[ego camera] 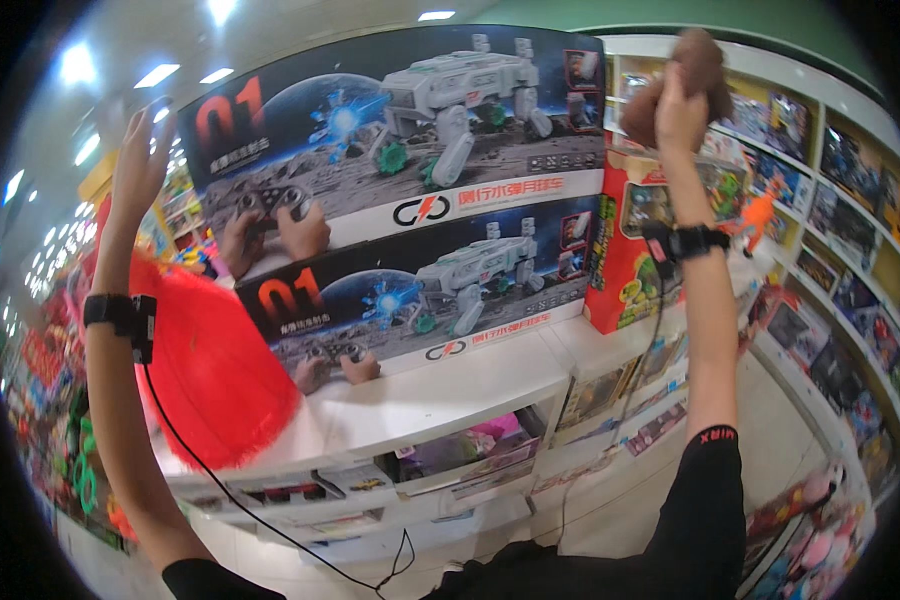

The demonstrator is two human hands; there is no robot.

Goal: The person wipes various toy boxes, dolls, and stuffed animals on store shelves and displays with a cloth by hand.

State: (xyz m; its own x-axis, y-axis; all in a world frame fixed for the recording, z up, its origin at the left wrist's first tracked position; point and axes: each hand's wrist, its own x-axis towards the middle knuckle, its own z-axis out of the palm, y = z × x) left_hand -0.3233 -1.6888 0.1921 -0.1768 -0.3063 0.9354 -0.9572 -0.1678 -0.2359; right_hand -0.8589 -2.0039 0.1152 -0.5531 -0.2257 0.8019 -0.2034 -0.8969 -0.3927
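My right hand (682,120) is raised at the upper right and grips a soft-looking brown object (701,64), possibly a plush toy; blur hides its exact kind. On the upper left, my left hand (139,165) is lifted with blurred fingers apart, and nothing plain shows in it. It is beside the left end of a large boxed toy robot vehicle (487,161). This box sits on top of a similar toy box (487,300), both picturing a white legged machine. A red fuzzy-edged cloth (217,375) hangs near my left forearm.
Both boxes rest on a white shelf unit (435,409) with goods in its lower bays. A red toy box (607,300) stands to their right, near an orange figure (763,214). Stocked wall shelves (810,176) line the right side. A black cable (217,480) runs from my left wrist strap.
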